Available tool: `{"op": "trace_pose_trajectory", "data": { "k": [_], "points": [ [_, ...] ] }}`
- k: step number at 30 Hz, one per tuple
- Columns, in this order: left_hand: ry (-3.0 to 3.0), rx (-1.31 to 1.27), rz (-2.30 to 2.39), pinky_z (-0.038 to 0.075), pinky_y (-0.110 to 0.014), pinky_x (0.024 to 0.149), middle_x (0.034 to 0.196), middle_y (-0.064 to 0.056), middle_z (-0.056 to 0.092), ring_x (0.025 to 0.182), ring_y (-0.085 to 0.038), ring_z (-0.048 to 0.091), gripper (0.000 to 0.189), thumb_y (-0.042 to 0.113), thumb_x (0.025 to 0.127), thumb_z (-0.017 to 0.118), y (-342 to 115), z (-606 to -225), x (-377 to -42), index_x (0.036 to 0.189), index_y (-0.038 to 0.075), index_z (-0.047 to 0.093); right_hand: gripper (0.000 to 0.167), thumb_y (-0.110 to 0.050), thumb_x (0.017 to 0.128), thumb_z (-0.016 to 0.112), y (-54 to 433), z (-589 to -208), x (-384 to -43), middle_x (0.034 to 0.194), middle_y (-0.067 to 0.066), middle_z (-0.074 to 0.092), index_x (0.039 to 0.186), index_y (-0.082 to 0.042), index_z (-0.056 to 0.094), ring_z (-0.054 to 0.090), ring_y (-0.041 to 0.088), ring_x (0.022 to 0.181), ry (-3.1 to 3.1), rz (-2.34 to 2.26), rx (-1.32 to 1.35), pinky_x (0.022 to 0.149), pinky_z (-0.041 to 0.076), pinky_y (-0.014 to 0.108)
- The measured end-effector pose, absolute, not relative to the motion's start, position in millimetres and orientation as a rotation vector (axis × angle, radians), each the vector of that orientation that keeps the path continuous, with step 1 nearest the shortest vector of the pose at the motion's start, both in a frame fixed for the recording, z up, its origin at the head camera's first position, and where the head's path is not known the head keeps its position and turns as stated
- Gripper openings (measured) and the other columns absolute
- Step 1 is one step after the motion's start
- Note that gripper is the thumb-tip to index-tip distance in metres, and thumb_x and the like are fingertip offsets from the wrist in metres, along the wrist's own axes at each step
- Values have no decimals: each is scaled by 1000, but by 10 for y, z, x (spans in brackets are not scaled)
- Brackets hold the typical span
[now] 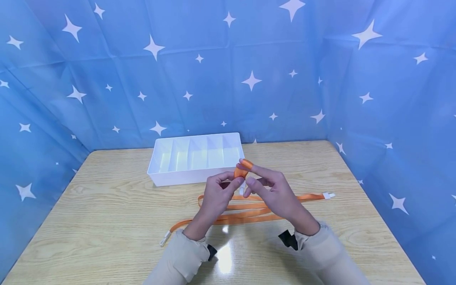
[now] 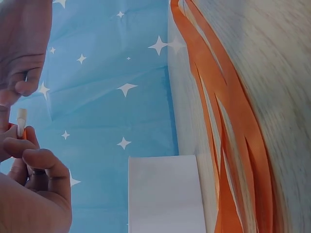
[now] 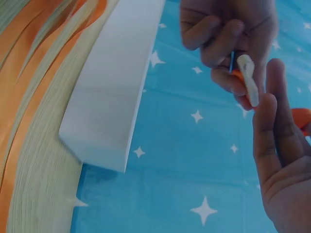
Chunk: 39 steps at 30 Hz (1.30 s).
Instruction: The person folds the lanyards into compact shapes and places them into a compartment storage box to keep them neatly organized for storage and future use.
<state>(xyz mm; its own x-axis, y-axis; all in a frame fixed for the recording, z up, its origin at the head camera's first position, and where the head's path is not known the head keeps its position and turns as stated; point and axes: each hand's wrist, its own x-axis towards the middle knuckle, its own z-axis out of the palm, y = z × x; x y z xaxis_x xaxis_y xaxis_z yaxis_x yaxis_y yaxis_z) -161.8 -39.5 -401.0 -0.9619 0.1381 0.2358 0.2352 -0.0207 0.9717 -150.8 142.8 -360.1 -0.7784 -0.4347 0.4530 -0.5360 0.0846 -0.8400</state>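
My left hand (image 1: 220,192) pinches an orange lanyard strap (image 1: 240,172) between thumb and fingers, in front of the white box. A white clip (image 3: 248,80) sticks out from that grip, also visible in the left wrist view. My right hand (image 1: 276,192) is raised beside it, its index finger stretched out with a turn of the orange strap over the fingertip. Two straight fingers (image 3: 266,138) of this hand point toward the clip in the right wrist view. More orange lanyards (image 1: 246,215) lie in long loops on the table below both hands.
A white box (image 1: 185,176) with several compartments stands at the back of the wooden table (image 1: 117,213). One white lanyard end (image 1: 328,195) lies to the right, another clip (image 1: 165,238) to the left front. A blue star-patterned curtain (image 1: 199,75) surrounds the table's back and sides.
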Motion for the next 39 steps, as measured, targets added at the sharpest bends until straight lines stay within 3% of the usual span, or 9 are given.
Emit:
{"op": "trace_pose_trajectory", "data": {
  "k": [2,5,8,13,20,28,32,39],
  "points": [
    [-2159,-397,-2181,37,-20,47,71,-9,57,52,-13,46,19,15,94,70,-403,-4014,-1621,103,-2,74,40,-8,99,59,1421,-3633,-1508,124,12,67,140,-6,58,71,17,70,-2271,1681,1025,55,50,31],
    [-2172,-397,-2236,34,-20,44,66,-6,54,48,-12,41,22,17,96,68,-416,-4021,-1621,104,-2,73,39,-7,96,64,1419,-3669,-1512,120,9,69,135,-6,62,69,11,71,-2281,1532,1059,59,52,30],
    [-2171,-415,-2289,32,-21,43,66,0,55,46,-9,37,25,19,97,66,-429,-4020,-1619,107,-3,71,40,-6,93,67,1421,-3697,-1522,124,9,68,133,-5,63,68,9,74,-2287,1444,1097,66,56,32],
    [-2168,-405,-2318,32,-20,44,69,0,57,46,-9,37,25,19,98,65,-442,-4025,-1622,108,-3,72,47,-5,90,70,1434,-3736,-1530,134,11,62,136,-3,61,68,8,78,-2294,1349,1130,69,56,30],
    [-2132,-371,-2360,30,-20,45,73,-4,63,47,-9,36,25,17,99,64,-456,-4028,-1623,110,-4,72,49,-19,90,74,1461,-3774,-1520,136,7,61,137,-11,62,66,4,80,-2322,1182,1127,57,47,21],
    [-2091,-376,-2369,32,-20,47,76,-2,66,50,-8,39,26,15,100,61,-479,-4016,-1602,112,-6,70,49,-36,97,66,1466,-3840,-1537,138,6,59,139,-13,59,67,9,80,-2326,1013,1146,47,36,13],
    [-2089,-385,-2339,33,-20,46,73,-1,62,50,-8,40,26,16,102,58,-483,-4016,-1593,111,-5,70,48,-41,100,60,1468,-3871,-1545,133,6,62,139,-14,60,69,15,80,-2334,897,1142,50,40,14],
    [-2071,-379,-2354,34,-20,47,64,0,51,49,-8,41,28,14,103,55,-480,-4016,-1588,113,-7,69,49,-46,101,55,1463,-3906,-1549,138,9,60,138,-15,61,55,14,63,-2357,723,1111,51,36,21]
  ]
}}
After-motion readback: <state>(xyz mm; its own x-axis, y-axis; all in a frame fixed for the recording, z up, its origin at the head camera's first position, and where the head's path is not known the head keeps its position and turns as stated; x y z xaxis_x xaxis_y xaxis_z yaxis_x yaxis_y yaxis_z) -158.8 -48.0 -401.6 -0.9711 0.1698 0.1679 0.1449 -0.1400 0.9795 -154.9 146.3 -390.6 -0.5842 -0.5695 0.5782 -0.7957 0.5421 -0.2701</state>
